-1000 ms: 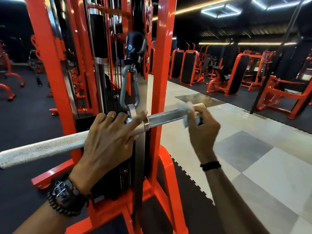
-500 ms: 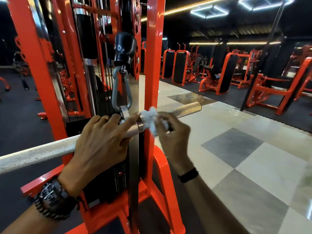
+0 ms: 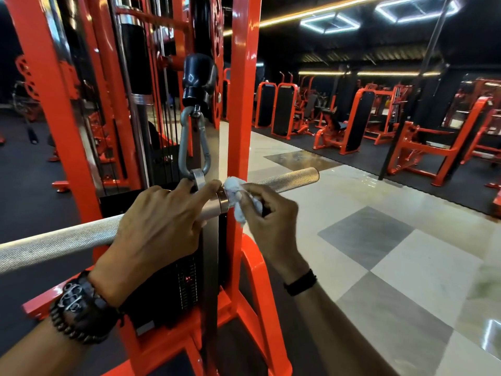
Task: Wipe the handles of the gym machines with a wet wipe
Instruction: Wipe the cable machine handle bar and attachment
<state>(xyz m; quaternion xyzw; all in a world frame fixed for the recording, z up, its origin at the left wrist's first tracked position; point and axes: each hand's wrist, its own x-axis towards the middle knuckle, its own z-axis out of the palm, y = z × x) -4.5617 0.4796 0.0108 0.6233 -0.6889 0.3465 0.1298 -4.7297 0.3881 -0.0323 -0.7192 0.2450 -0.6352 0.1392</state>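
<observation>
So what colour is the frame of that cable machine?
Bright orange-red; the cable machine frame shows clearly in the head view, behind the silver bar.

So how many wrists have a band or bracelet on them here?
2: a chunky dark bracelet with metal ornament on the left wrist, lower left; a slim black band on the right wrist, lower centre.

Floor [image 3: 406,270] has glossy light and grey checker tiles on the right, black matting on the left and far right. Orange machine frame [image 3: 244,131] stands on it near centre. More orange machines [image 3: 349,123] stand far right on the matting.
</observation>
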